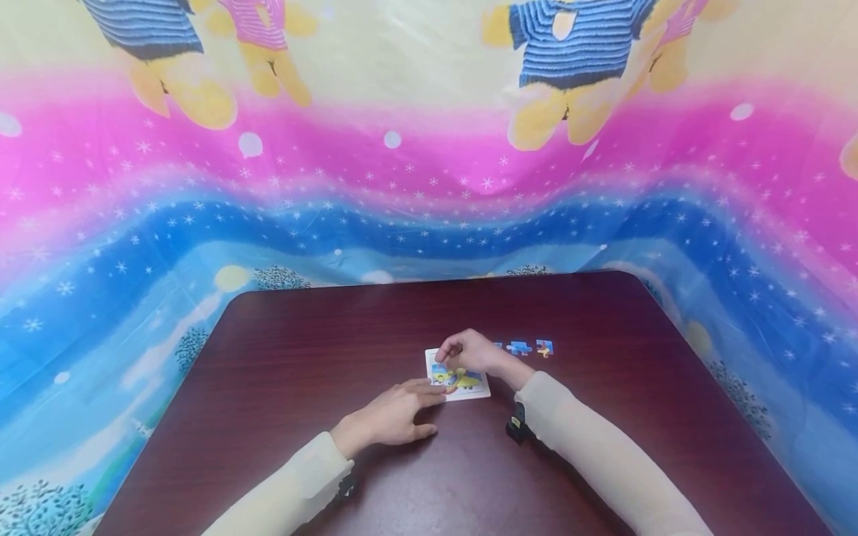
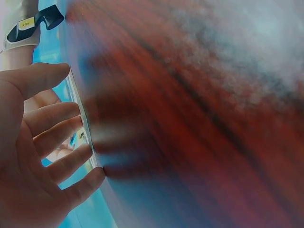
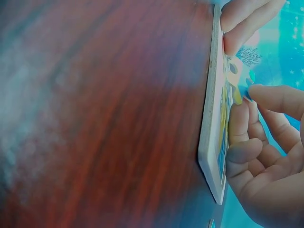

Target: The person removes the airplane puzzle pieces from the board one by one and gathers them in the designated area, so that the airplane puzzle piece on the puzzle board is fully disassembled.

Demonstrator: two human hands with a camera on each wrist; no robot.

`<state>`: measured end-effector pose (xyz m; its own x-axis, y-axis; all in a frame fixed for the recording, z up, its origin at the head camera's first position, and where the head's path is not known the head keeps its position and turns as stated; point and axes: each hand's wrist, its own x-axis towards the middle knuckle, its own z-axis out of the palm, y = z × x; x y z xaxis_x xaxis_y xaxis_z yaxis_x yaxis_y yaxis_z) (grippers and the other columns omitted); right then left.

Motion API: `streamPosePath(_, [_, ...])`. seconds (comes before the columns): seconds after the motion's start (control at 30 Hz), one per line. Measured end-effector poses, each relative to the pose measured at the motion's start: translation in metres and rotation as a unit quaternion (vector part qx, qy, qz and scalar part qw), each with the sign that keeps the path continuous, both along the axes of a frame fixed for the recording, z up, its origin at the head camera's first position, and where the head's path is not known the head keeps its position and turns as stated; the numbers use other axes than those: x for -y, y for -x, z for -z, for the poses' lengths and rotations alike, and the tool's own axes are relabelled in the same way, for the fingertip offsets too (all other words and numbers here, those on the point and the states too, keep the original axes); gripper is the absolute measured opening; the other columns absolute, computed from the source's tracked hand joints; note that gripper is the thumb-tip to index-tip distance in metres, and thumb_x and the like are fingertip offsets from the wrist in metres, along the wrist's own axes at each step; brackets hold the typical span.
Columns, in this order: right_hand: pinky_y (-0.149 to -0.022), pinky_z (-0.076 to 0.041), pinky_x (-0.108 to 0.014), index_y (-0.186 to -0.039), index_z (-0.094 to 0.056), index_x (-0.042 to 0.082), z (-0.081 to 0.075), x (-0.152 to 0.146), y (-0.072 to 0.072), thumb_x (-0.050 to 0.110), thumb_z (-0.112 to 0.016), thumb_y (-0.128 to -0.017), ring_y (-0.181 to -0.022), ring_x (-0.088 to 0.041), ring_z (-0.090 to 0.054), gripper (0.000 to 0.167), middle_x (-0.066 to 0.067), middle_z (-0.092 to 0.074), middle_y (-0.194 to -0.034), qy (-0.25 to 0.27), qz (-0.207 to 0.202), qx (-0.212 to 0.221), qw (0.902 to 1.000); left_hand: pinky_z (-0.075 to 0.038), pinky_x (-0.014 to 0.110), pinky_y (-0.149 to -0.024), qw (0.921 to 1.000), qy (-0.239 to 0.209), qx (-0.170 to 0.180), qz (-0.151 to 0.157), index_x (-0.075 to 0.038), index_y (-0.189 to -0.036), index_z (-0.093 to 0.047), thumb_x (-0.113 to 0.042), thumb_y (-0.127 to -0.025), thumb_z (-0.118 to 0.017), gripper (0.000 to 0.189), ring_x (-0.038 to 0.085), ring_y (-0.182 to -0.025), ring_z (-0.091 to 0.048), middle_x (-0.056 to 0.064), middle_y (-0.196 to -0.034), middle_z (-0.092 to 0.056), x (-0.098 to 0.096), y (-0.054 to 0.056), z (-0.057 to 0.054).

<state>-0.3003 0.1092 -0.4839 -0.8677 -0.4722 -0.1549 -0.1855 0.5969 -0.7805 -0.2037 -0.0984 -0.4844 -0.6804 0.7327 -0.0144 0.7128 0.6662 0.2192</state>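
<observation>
A small jigsaw puzzle board point(image 1: 430, 357) with a white border and a yellow and blue picture lies on the dark red table. My left hand point(image 1: 395, 413) is at its near left corner, fingers extended and fingertips on the border; in the left wrist view these fingers are spread, gripping nothing. Over the board, my right hand point(image 1: 474, 351) pinches a yellow and blue puzzle piece point(image 3: 241, 78) between thumb and finger, as the right wrist view shows. That piece is tilted up close above the picture. Part of the board is hidden beneath the right hand.
To the right of the board lie loose puzzle pieces: a blue one point(image 1: 519, 348), a multicoloured one point(image 1: 545, 348) and another partly behind the right hand. The table point(image 1: 322, 335) meets a patterned curtain point(image 1: 429, 179) at the back and sides.
</observation>
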Motion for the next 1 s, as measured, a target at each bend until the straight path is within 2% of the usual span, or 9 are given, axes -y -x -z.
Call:
streamPosePath(0.33, [-0.080, -0.054, -0.027, -0.090, -0.080, 0.019, 0.001, -0.002, 0.004, 0.003, -0.072, -0.087, -0.087, -0.009, -0.064, 0.018, 0.003, -0.076, -0.095, -0.013, -0.014, -0.014, 0.9997, -0.042, 0.044, -0.114, 1.0000, 0.002, 0.002, -0.004, -0.014, -0.140, -0.060, -0.036, -0.094, -0.067, 0.052, 0.023, -0.142, -0.046, -0.002, -0.150, -0.053, 0.000, 0.001, 0.000])
streamPosePath(0.63, [-0.079, -0.052, -0.028, -0.091, -0.079, 0.023, 0.005, -0.009, 0.011, 0.007, -0.073, -0.087, -0.088, -0.011, -0.064, 0.018, 0.005, -0.075, -0.096, -0.008, 0.001, 0.013, 0.9999, -0.041, 0.044, -0.115, 1.0000, 0.000, 0.004, -0.007, -0.013, -0.140, -0.059, -0.037, -0.093, -0.067, 0.054, 0.026, -0.143, -0.045, -0.002, -0.151, -0.053, 0.001, 0.000, -0.001])
streamPosePath(1.0, [-0.078, -0.053, -0.031, -0.096, -0.079, 0.022, 0.002, -0.029, 0.017, 0.009, -0.071, -0.087, -0.090, -0.015, -0.064, 0.018, 0.002, -0.074, -0.100, 0.007, -0.004, 0.046, 0.9989, -0.042, 0.046, -0.114, 0.9998, 0.000, 0.015, -0.011, -0.014, -0.141, -0.059, -0.036, -0.094, -0.067, 0.053, 0.026, -0.144, -0.044, -0.003, -0.152, -0.051, 0.001, 0.000, -0.001])
